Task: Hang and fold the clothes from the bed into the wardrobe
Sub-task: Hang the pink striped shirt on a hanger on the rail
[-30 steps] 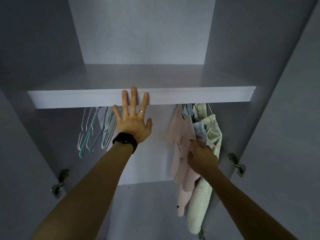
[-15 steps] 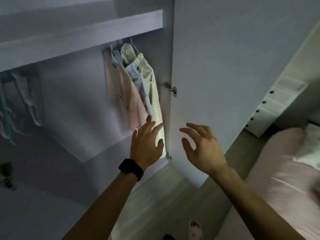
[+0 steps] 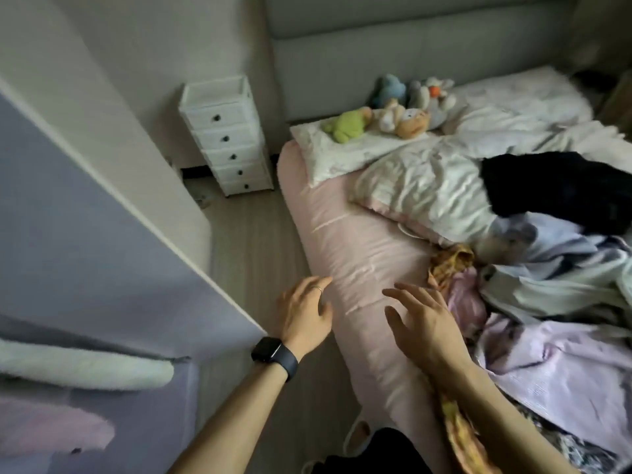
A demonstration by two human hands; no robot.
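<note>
Status: both grips empty. left grip: fingers loosely spread, palm down, abt at the edge of the bed, holding nothing. right grip: same, fingers splayed over the bare pink sheet, nothing in it. Can't tell if either actually touches the sheet.

Task stuff: clothes pile sits on the bed, to the right of and a bit ahead of right grip.
- mauve garment is just beside right grip, on its outer side
- yellow patterned piece is just beyond that
- lilac garment is spread out right of my right wrist
- black garment is further back, against the white duvet
- another yellow cloth is under my right forearm at the bed edge

Key geometry: pile runs along the bed away from me, twd the plush toys, all on the right-grip side. left grip is well apart from it, w/ right grip in between. wardrobe door is on my left, so pile and wardrobe are on opposite sides of me.

Judgement: step in hand = pick next item. Right grip should go first, short reach rightwards to mauve or lilac. Left comes across after to help spread it. Pile looks tangled, so risk = dragging neighbours off w/ the one I pull. Plenty left to do imo.
</note>
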